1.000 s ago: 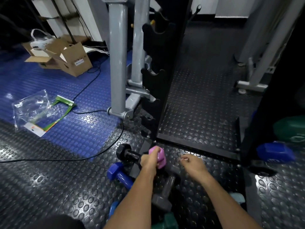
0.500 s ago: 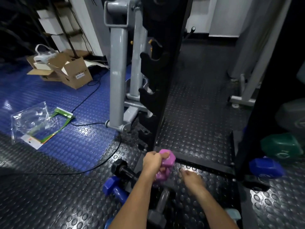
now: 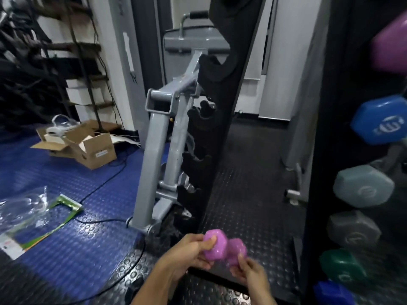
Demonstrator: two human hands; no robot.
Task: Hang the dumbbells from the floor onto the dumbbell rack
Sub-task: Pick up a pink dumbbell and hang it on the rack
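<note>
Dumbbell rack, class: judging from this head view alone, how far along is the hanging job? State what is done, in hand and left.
Done: several dumbbells sit at the rack's right upright, including a blue dumbbell and a green dumbbell. In hand: the left hand and right hand hold a pink dumbbell low, not yet hung. Left: the left upright's cradles look empty; no floor dumbbells show in this view.

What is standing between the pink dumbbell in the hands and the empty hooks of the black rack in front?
Nothing visible. Left hand and right hand hold the pink dumbbell low, near the foot of the black rack upright. The empty cradles above it are open, with only free air between.
</note>
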